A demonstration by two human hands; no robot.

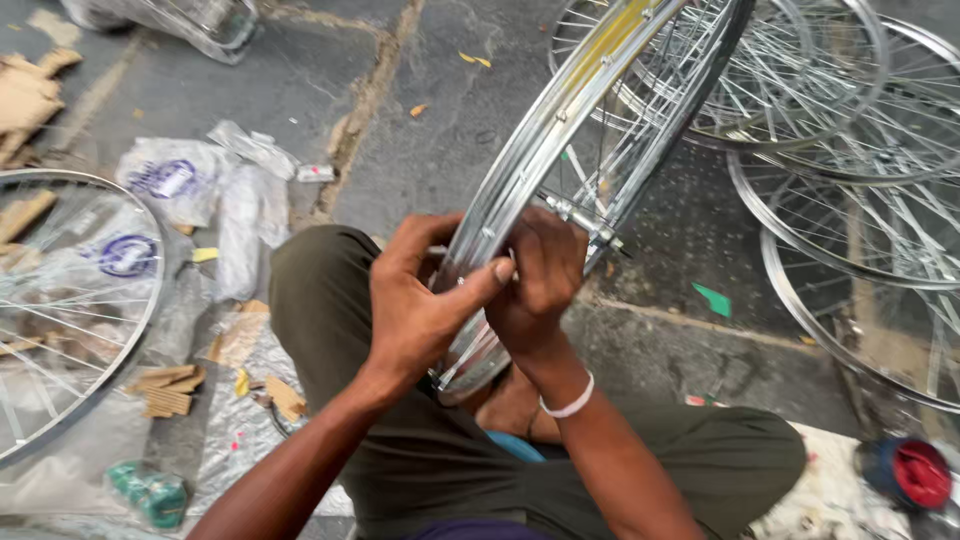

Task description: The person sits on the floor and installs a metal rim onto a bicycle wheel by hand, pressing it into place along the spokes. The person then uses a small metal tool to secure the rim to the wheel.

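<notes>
Head view: the left hand steadies the chrome wheel rim upright over the lap, fingers wrapped round it, while the right hand has its fingers pinched closed at its inner edge.

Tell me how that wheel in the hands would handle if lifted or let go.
The wheel is a thin shiny metal rim with fine spokes: probably stiff yet light for its size. Round and on edge, it would likely roll or topple if the left hand and right hand let go.

Spare rims, plastic wrap, cardboard scraps
</notes>
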